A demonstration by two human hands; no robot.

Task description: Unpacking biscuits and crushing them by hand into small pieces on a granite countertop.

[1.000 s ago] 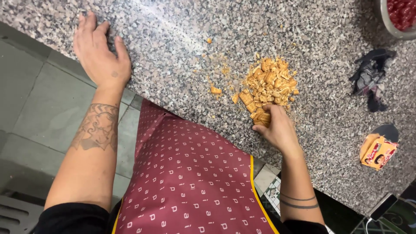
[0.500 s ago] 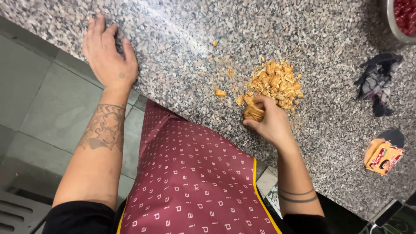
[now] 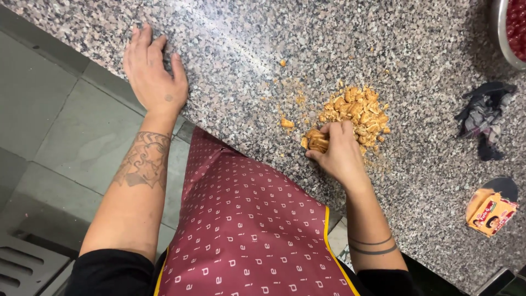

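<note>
A heap of broken tan biscuit pieces [image 3: 357, 111] lies on the speckled granite counter [image 3: 241, 60]. My right hand [image 3: 338, 155] sits at the heap's near left edge, its fingers closed around a few biscuit pieces [image 3: 316, 141]. A few loose crumbs [image 3: 287, 123] are scattered to the left of the heap. My left hand [image 3: 152, 75] rests flat on the counter near its left edge, fingers spread, holding nothing. I wear a maroon patterned apron [image 3: 246, 230].
A dark crumpled cloth [image 3: 484, 118] lies to the right of the heap. An orange biscuit packet [image 3: 490, 212] sits near the counter's front right. A metal bowl with red contents [image 3: 512, 30] stands at the top right corner. Grey floor tiles [image 3: 49, 126] lie left of the counter.
My right hand has pulled back from the heap toward the counter's near edge, gripping biscuit pieces. The left hand stays planted flat on the counter.
</note>
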